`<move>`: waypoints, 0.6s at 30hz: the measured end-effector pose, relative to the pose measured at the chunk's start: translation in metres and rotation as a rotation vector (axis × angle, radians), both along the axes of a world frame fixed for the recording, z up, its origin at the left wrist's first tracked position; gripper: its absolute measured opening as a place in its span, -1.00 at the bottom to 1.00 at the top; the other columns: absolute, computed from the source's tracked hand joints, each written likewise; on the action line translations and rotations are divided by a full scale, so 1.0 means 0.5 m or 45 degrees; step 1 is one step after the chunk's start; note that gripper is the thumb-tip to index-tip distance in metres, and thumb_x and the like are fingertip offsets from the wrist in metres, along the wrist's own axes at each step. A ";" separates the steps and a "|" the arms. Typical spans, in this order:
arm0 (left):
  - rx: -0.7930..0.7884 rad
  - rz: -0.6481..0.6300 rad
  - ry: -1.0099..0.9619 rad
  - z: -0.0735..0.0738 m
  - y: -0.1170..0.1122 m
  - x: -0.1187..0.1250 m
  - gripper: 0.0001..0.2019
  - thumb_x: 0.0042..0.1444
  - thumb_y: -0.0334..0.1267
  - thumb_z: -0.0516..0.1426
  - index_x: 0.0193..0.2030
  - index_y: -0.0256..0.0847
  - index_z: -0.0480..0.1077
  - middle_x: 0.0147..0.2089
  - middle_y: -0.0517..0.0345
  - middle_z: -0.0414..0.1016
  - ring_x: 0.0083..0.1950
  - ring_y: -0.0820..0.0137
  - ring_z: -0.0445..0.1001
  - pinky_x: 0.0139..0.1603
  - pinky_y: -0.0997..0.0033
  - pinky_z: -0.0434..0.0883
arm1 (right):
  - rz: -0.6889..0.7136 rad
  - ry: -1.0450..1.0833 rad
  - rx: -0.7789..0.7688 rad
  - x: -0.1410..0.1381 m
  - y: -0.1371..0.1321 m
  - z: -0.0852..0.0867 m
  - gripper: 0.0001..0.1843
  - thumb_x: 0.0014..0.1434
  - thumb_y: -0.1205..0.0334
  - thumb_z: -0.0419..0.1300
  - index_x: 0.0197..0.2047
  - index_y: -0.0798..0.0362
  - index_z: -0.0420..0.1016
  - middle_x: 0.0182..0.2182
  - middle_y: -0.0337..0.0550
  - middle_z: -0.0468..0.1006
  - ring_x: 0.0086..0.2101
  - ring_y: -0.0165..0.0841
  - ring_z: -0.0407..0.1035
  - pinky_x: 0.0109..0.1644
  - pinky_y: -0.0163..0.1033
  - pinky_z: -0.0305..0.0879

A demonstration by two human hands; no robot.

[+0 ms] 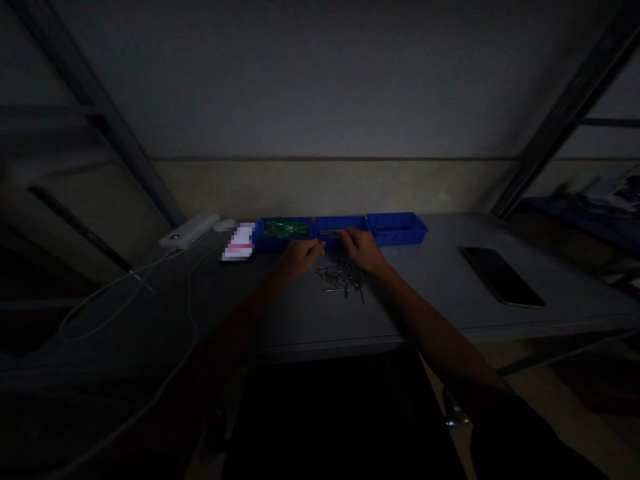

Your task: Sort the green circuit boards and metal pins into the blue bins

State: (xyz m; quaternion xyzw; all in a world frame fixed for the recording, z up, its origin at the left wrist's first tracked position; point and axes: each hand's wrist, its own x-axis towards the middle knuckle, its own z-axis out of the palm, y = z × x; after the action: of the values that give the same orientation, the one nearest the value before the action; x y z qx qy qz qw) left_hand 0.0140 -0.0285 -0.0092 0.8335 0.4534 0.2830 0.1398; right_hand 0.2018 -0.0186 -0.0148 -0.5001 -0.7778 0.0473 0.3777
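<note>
In the head view, the left hand (299, 259) has its fingers curled together just in front of the blue bins; whether it pinches anything cannot be told. The right hand (362, 249) reaches over the front of the middle bin (345, 222), thumb and fingers close together beside slim metal pieces (329, 233); it is too dark to tell whether it grips one. Loose metal pins (345, 275) lie in a pile on the tabletop (430, 287), between and just nearer than the hands. The left bin (273, 245) holds green packets (285, 228); the right bin (400, 237) adjoins the middle one. A white and red card (239, 241) is pixelated, its print unreadable. A dark phone (503, 277) lies far right.
</note>
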 end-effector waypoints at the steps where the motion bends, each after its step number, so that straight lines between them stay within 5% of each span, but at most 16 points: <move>1: -0.064 -0.053 0.064 -0.003 0.002 -0.004 -0.70 0.16 -0.16 -0.05 -0.44 -0.25 0.40 -0.52 0.19 0.41 -0.48 0.46 0.32 -0.43 0.48 0.20 | -0.133 0.040 0.015 0.018 0.007 0.001 -0.59 0.30 0.11 -0.13 -0.44 0.08 0.40 -0.55 -0.17 0.46 -0.51 -0.39 0.29 -0.40 -0.33 0.06; 4: -0.220 -0.183 0.208 -0.011 0.005 -0.016 -0.82 0.04 -0.19 0.09 -0.41 -0.24 0.43 -0.50 0.17 0.44 -0.47 0.44 0.36 -0.44 0.48 0.21 | -0.531 0.116 0.024 0.084 0.027 0.001 -0.61 0.27 0.09 -0.10 -0.38 0.10 0.44 -0.47 -0.07 0.52 -0.46 -0.34 0.33 -0.37 -0.31 0.09; 9: -0.224 -0.187 0.275 -0.008 0.002 -0.021 -0.87 -0.02 -0.22 0.12 -0.38 -0.19 0.45 -0.50 0.17 0.45 -0.47 0.41 0.37 -0.45 0.46 0.20 | -0.887 0.186 -0.071 0.150 0.037 -0.005 -0.67 0.20 0.09 0.02 -0.20 0.14 0.48 -0.32 0.05 0.56 -0.33 -0.24 0.40 -0.27 -0.25 0.18; 14: -0.102 -0.187 0.389 -0.001 -0.004 -0.014 -0.86 0.03 -0.27 0.08 -0.32 -0.18 0.45 -0.37 0.11 0.49 -0.34 0.36 0.42 -0.35 0.44 0.23 | -0.957 0.170 -0.122 0.142 0.032 -0.006 -0.66 0.14 0.07 0.07 -0.18 0.13 0.51 -0.32 0.09 0.57 -0.32 -0.19 0.43 -0.26 -0.20 0.22; 18: -0.036 -0.165 0.431 -0.006 -0.006 -0.013 -0.85 0.08 -0.30 0.02 -0.33 -0.20 0.42 -0.31 0.08 0.48 -0.27 0.33 0.41 -0.28 0.41 0.25 | -0.845 0.156 -0.107 0.120 0.027 -0.001 -0.62 0.16 0.03 0.03 -0.17 0.12 0.51 -0.36 0.05 0.57 -0.34 -0.21 0.43 -0.29 -0.23 0.21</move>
State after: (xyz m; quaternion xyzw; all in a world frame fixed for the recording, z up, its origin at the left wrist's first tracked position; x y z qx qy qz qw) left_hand 0.0074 -0.0315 -0.0121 0.8947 0.4197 0.1229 0.0911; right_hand 0.2618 -0.0051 -0.0151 -0.7373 -0.5460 -0.0163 0.3975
